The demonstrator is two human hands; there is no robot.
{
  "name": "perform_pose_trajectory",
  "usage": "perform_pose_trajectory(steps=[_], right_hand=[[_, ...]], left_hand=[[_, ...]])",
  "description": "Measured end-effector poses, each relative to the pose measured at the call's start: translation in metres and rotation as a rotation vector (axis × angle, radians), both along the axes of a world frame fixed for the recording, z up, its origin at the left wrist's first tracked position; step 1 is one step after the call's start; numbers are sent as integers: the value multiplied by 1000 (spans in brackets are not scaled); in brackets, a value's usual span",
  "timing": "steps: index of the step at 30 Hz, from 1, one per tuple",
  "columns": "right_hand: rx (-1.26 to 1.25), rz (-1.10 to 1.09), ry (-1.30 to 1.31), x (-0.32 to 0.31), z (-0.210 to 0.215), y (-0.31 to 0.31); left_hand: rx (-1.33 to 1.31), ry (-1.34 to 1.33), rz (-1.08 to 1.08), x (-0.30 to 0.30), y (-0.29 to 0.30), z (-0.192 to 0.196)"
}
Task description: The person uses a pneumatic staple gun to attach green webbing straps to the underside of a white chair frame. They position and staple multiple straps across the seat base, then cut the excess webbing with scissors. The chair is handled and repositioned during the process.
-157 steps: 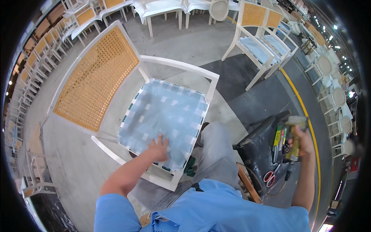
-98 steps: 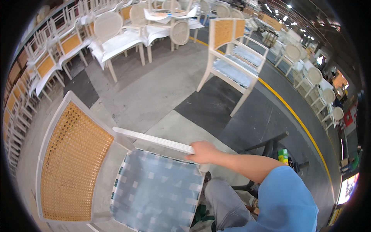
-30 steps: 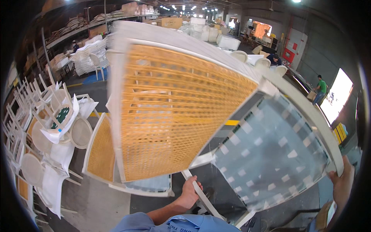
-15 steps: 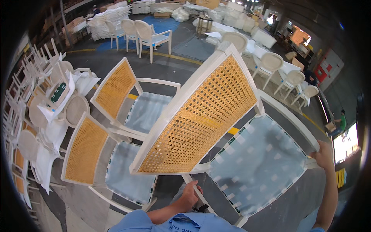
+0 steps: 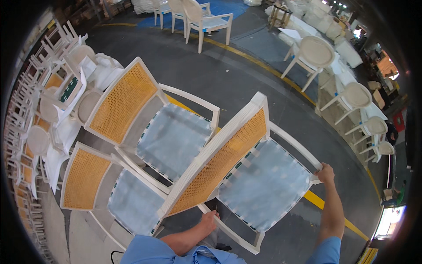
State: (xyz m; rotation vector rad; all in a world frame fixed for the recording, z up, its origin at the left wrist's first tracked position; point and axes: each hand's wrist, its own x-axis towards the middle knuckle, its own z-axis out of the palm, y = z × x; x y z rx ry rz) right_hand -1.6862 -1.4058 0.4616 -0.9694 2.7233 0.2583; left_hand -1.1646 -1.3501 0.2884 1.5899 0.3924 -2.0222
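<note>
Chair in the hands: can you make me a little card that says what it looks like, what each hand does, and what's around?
Chair: pale frame, tan woven back, bluish seat
Left hand: holds the near armrest
Right hand: holds the front of the far armrest
Beside it: two similar chairs, on the left
Floor: dark grey there, yellow stripes

Head-worn fisheye (left of two) looks down, forward.

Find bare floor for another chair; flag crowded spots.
Bare: dark floor between the held chair and the right-hand row; also between the two nearby chairs and the far chairs. Crowded: left, with stacked chairs, and behind the held chair, with the nearby two.
</note>
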Motion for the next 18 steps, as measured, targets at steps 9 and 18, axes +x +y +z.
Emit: perform_pose_trajectory(steps=[9, 18], right_hand=[[71, 149, -93, -44, -138, -94], [210, 245, -470, -31, -180, -153]], left_hand=[[68, -294, 315, -50, -26, -16], [-102, -532, 421, -64, -29, 5]])
